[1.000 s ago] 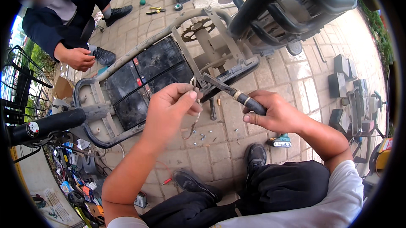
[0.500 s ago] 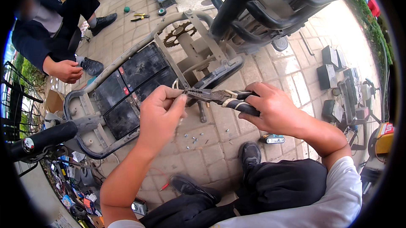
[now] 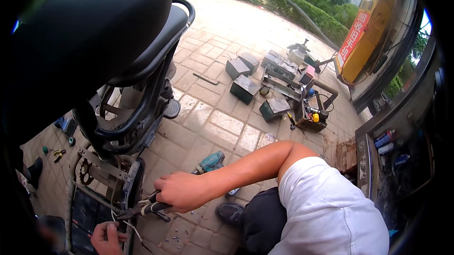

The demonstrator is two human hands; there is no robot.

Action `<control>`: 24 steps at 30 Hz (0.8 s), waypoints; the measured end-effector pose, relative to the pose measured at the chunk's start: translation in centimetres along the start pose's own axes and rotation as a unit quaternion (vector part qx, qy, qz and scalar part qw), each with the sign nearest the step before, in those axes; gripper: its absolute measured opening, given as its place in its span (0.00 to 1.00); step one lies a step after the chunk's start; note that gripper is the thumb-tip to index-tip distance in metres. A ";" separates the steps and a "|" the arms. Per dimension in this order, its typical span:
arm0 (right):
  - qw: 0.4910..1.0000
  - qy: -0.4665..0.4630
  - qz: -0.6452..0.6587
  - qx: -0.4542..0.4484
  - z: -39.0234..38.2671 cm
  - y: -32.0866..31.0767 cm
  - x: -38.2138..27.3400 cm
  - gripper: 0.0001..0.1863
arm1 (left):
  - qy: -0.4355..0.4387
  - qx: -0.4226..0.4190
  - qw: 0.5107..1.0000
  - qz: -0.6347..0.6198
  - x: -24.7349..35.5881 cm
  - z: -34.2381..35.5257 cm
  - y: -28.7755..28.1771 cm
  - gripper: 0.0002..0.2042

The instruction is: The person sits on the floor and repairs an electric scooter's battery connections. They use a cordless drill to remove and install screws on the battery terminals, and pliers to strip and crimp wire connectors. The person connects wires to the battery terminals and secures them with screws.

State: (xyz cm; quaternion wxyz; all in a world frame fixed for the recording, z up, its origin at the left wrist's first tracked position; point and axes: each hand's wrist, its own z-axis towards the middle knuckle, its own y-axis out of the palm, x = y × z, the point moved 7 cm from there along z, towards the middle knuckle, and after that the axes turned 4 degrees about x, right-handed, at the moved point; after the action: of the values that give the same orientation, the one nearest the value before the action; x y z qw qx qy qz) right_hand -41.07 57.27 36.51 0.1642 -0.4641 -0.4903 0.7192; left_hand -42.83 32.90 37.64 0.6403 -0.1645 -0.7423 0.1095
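Note:
My right hand (image 3: 182, 191) is closed around the dark handles of a pair of pliers (image 3: 145, 209). The jaws point left, toward my left hand (image 3: 108, 240), low at the picture's bottom edge. Its thumb and fingers are pinched together at a thin pale wire (image 3: 135, 231) beside the jaws. Whether the jaws grip the wire is too small to tell. Both hands are over the near side of an electric bike frame (image 3: 71, 193), which carries dark batteries (image 3: 84, 207) and a rusty sprocket (image 3: 86, 172).
A black seat (image 3: 109, 33) looms at upper left. A teal power drill (image 3: 211, 162) lies beyond my right forearm, and small screws (image 3: 177, 237) are scattered near my shoe. Several old batteries (image 3: 244, 88) and a toolbox (image 3: 309, 117) stand farther off. A yellow vehicle (image 3: 366, 28) is at right.
My view has swung to the right and up, so the hands and bike frame now appear at lower left. The pliers remain in my right hand, still close to my pinched left fingers.

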 end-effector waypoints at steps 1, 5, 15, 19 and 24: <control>1.000 0.010 -0.001 -0.006 -0.1 0.3 0.1 0.16 | 0.024 -0.003 0.997 0.079 0.8 0.2 -0.1 0.08; 0.999 0.024 -0.004 -0.029 -0.6 0.9 0.4 0.16 | -0.095 -0.034 0.987 0.126 1.2 0.3 -0.7 0.10; 0.999 0.019 0.010 -0.030 -0.2 0.9 0.2 0.16 | -0.229 -0.068 0.893 -0.382 -6.0 1.5 1.4 0.09; 0.999 0.027 0.015 -0.036 -0.3 0.7 0.2 0.16 | -0.178 -0.086 0.907 -0.371 -3.3 1.5 1.6 0.10; 0.999 0.030 0.015 -0.039 -0.4 0.8 0.2 0.16 | -0.131 -0.091 0.921 -0.355 -4.6 2.2 1.4 0.09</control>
State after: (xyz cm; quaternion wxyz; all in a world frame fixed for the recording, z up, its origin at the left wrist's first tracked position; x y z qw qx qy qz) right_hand -40.70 57.25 35.72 0.1499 -0.4986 -0.5056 0.6880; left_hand -44.30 32.59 32.57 0.5160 0.0680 -0.8363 -0.1724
